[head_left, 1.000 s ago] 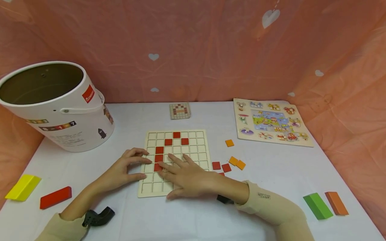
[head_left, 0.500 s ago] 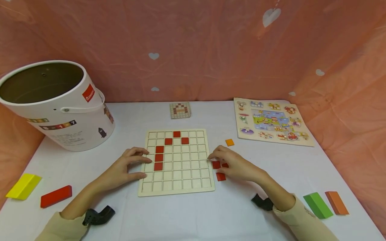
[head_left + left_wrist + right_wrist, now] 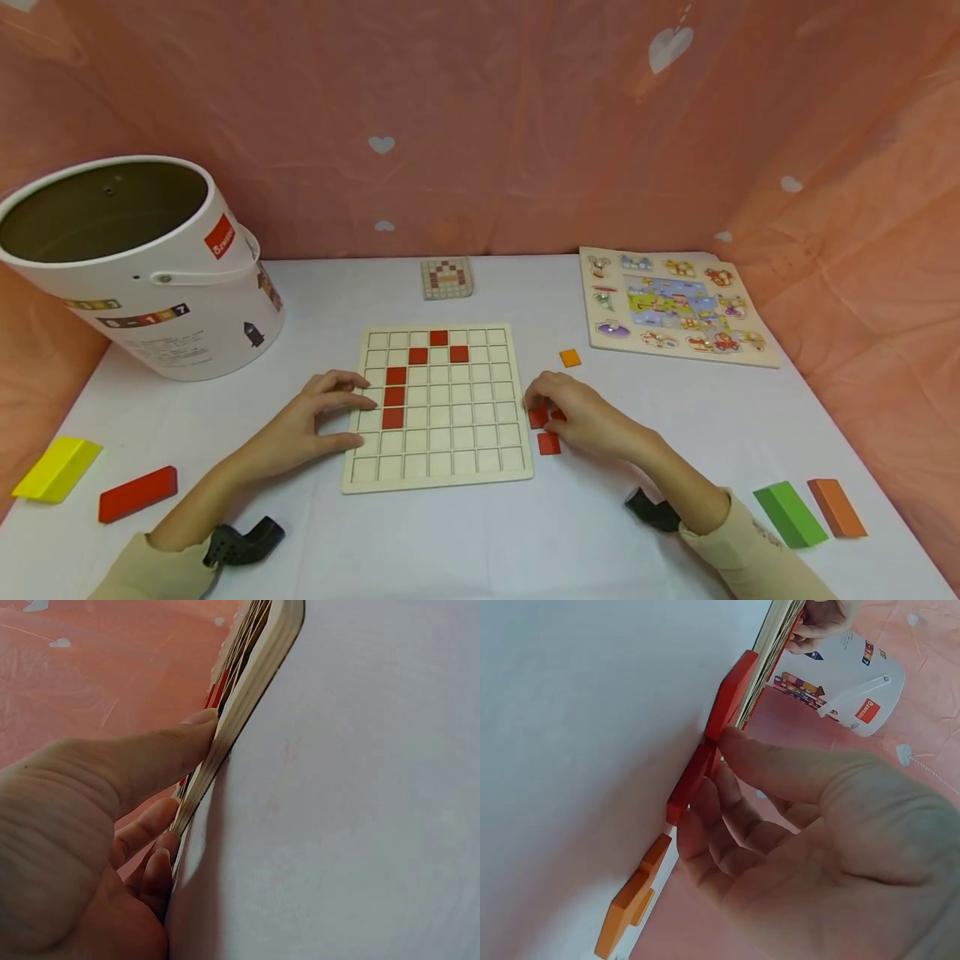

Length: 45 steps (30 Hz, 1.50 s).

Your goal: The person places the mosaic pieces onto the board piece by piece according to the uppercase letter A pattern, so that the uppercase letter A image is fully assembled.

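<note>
- The wooden grid board [image 3: 438, 408] sits flat on the white table [image 3: 480, 533], pretty much dead centre, with six red tiles [image 3: 394, 397] already slotted in: three stacked in a column on its left side, three making a little peak near the top.
- The left hand [image 3: 311, 421] is parked on the board's left edge. The left wrist view shows the thumb [image 3: 161, 754] pressed against the board's side and the other fingers tucked along the same edge, so it's steadying the board with lightly bent fingers, not wrapped around it.
- The right hand [image 3: 581, 412] is just off the board's right edge, down on the loose red squares [image 3: 549, 442] lying there.
- In the right wrist view, the thumb [image 3: 780, 769] and curled fingers are closing on one red square [image 3: 694, 780], a pinch at its edge; that tile lies flat on the table right under the fingertips, touching them.
- Another red one [image 3: 731, 694] lies between that tile and the board, right up against the board.
- Orange squares [image 3: 634, 892] lie on the far side of the hand from the board; one more orange square [image 3: 570, 357] sits up above the hand.
</note>
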Each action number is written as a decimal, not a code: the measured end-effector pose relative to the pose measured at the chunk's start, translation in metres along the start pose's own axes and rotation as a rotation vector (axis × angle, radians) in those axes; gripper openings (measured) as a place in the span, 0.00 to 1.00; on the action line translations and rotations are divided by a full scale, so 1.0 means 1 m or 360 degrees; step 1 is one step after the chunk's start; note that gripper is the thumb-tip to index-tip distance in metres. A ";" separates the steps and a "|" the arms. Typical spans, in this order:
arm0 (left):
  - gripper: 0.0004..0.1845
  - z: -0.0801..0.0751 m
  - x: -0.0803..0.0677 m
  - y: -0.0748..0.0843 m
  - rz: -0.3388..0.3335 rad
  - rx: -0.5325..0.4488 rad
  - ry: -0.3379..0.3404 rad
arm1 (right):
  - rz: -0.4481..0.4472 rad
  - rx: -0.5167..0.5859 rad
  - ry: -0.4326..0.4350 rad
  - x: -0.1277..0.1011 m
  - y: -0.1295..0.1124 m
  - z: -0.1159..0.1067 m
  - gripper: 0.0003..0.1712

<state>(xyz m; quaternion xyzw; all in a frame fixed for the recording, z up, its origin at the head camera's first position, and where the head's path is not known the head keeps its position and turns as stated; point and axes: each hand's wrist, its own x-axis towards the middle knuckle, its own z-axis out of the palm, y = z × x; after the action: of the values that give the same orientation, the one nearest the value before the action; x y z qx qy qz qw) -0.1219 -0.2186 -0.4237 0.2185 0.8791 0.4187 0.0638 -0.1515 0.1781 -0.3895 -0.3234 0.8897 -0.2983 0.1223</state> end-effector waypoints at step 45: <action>0.20 0.000 0.000 0.000 -0.0012 0.0011 0.0008 | 0.0001 -0.0018 -0.0083 0.105 -0.021 -0.011 0.11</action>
<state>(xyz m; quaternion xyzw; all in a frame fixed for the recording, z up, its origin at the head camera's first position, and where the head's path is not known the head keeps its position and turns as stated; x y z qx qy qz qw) -0.1223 -0.2184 -0.4242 0.2144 0.8816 0.4159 0.0626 -0.2251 0.1026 -0.3707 -0.3314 0.8879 -0.2848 0.1438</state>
